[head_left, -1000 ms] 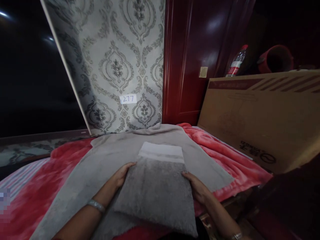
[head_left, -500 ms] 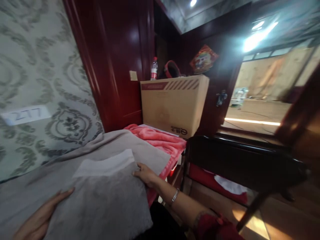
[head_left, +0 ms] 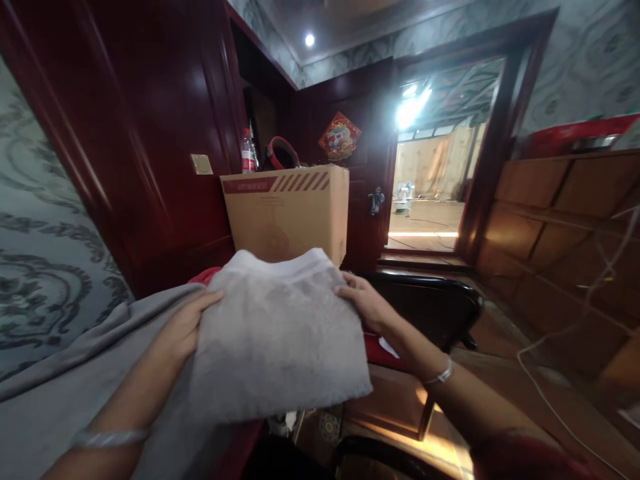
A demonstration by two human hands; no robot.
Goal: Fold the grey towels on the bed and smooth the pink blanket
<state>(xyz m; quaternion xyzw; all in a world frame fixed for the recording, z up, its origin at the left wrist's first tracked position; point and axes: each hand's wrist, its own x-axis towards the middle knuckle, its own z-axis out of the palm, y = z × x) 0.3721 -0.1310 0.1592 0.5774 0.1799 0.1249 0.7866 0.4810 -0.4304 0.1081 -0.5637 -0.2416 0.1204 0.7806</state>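
Overhead and around, dark red wood panelling (head_left: 150, 133) fills the left half of the view, with patterned wallpaper (head_left: 40, 253) beside it and an open doorway (head_left: 430, 180) bright beyond. Below, a grey blanket (head_left: 65, 373) spreads over the bed at lower left, and a black chair (head_left: 430, 307) stands to the right, past a cardboard box (head_left: 285, 213) with a red striped band whose print is too small to read. On top of the box stand a bottle (head_left: 248, 152) with a red label, unreadable, and a red headset (head_left: 280, 155); a red ornament (head_left: 339, 135) hangs on the door behind. Held up in front of the box is a folded grey towel (head_left: 280, 340), its white band along the far edge, its long axis running away from the person. Both hands grip it at the far corners: the left hand (head_left: 183, 327) clasps the left edge, fingers curled over, and the right hand (head_left: 367, 303) pinches the right edge near the white band. Neither is nearer; the towel hangs between them, clear of the blanket.
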